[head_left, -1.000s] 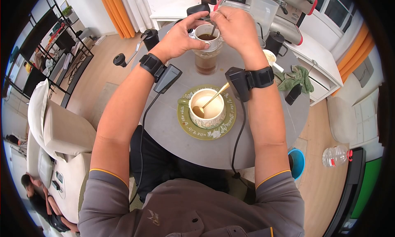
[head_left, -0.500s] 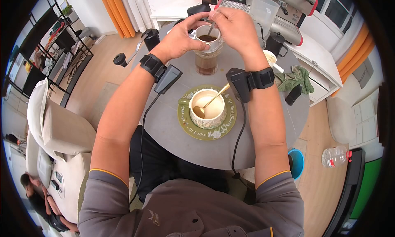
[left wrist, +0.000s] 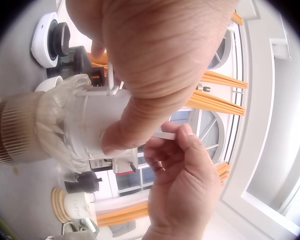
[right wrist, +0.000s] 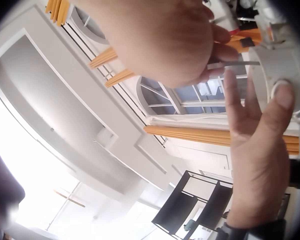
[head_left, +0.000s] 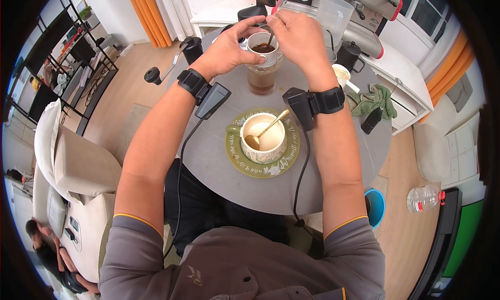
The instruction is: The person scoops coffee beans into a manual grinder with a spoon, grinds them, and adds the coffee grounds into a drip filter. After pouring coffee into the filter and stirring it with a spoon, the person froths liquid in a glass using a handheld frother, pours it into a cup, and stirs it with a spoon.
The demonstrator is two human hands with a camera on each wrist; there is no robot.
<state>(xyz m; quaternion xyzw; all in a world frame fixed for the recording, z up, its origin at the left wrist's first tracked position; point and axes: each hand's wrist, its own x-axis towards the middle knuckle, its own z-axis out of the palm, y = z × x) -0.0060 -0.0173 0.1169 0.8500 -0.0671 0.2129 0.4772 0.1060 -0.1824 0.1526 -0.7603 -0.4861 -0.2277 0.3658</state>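
A white cup-shaped dripper (head_left: 266,59) with dark liquid inside stands on a ribbed glass vessel (head_left: 261,83) at the far side of the round table. The left hand (head_left: 227,51) grips the dripper's side, its thumb (left wrist: 121,131) on the white wall. Between thumb and fingers, the right hand (head_left: 300,40) pinches the handle of a thin metal utensil (head_left: 270,38) whose lower end is in the liquid. In the left wrist view, pale crumpled material (left wrist: 60,122) lies between dripper and ribbed glass. Nearer the person, a cream cup (head_left: 264,150) holds a gold spoon (head_left: 270,126).
The cup sits on a green saucer (head_left: 235,158). A hand grinder (head_left: 191,50) stands left of the hands; a black pitcher (head_left: 348,54), small white cup (head_left: 341,73) and green cloth (head_left: 376,98) are right. Beyond stands an espresso machine (head_left: 359,30). Cables hang from both wrist devices.
The right hand and utensil have shifted slightly, the utensil's tilt changing within the dripper. The liquid's surface looks more disturbed. The left hand keeps nearly the same place and grip.
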